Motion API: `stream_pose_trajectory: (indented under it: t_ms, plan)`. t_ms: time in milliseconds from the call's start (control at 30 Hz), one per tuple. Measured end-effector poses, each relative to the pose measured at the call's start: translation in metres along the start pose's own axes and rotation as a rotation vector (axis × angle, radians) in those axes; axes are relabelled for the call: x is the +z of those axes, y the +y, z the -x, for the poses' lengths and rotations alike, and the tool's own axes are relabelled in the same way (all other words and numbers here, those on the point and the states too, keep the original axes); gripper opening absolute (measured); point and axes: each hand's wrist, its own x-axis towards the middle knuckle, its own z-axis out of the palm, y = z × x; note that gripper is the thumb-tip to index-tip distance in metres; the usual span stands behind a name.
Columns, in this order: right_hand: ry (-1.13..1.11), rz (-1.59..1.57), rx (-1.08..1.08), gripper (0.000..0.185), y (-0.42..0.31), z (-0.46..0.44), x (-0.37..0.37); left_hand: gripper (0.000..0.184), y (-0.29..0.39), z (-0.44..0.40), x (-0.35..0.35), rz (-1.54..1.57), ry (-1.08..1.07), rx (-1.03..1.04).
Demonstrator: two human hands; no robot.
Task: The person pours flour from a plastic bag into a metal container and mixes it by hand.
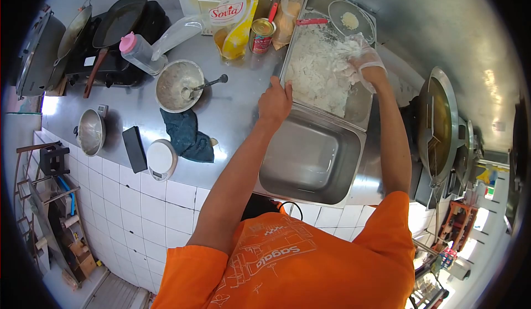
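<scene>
My left hand (275, 100) grips the near left rim of a rectangular steel tray (360, 107) that holds loose white flour (315, 68). In a clear plastic glove, my right hand (366, 63) is down in the flour at the tray's right side. Floury clumps (347, 52) lie against its fingers, which are coated and partly hidden, so their grip does not show. Beyond that hand, a round wire strainer (365, 28) with a pale lump on it rests at the tray's far end. A red handle (311, 21) lies across the tray's far left part.
Nearer me is a steel basin (310, 162). Leftward stand a batter bowl (166, 96) with a spoon, a Sovia pouch (232, 27), a can (261, 35), a pink-capped bottle (141, 54), a dark cloth (188, 134) and a scale (161, 158). A large wok (437, 126) stands right.
</scene>
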Motion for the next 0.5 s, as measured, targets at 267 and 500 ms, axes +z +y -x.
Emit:
stream_pose_trajectory:
  t_ms: [267,500]
  plan:
    - [0.068,-0.028,-0.128,0.055,-0.018,0.019,0.012,0.042,-0.001,0.0,0.0,0.0,0.004,-0.002]
    - [-0.204,0.101,-0.031,0.054,0.055,0.004,0.073,0.042,0.001,0.0,-0.002,0.002,-0.006,0.005]
